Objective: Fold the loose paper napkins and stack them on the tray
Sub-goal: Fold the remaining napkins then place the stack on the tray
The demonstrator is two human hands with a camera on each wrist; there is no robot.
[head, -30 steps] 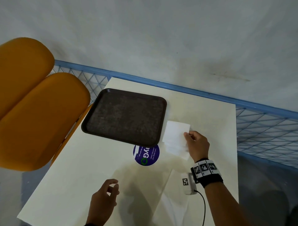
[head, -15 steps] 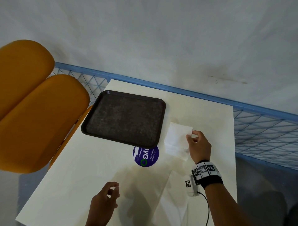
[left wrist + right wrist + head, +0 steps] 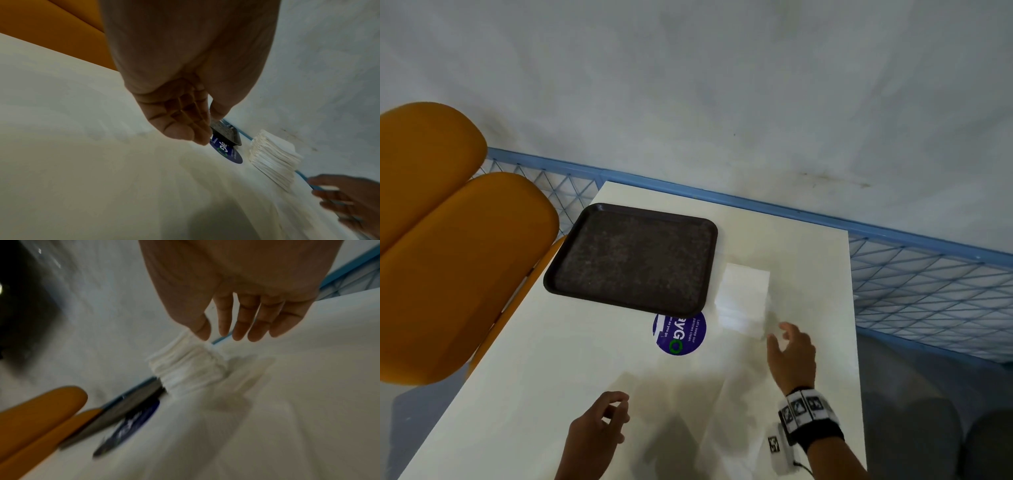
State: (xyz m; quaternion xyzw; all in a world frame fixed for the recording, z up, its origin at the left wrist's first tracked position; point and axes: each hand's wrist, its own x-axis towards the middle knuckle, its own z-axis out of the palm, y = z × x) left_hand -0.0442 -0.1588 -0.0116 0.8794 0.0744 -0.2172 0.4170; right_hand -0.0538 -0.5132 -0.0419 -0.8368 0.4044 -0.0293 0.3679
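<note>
A dark tray (image 3: 631,260), a stack of white paper napkins (image 3: 743,296) just beside it and a round blue sticker (image 3: 681,337) are carried by the cream tabletop (image 3: 534,377).

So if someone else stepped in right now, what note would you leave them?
Left hand: loosely curled, holding nothing, above the table's near edge.
Right hand: fingers relaxed, empty, just off the napkin stack's near end.
Napkin stack: on the table, right of the tray, not on it.
Done: nothing is on the tray.
Left: fold each napkin, stack them on the tray.
</note>
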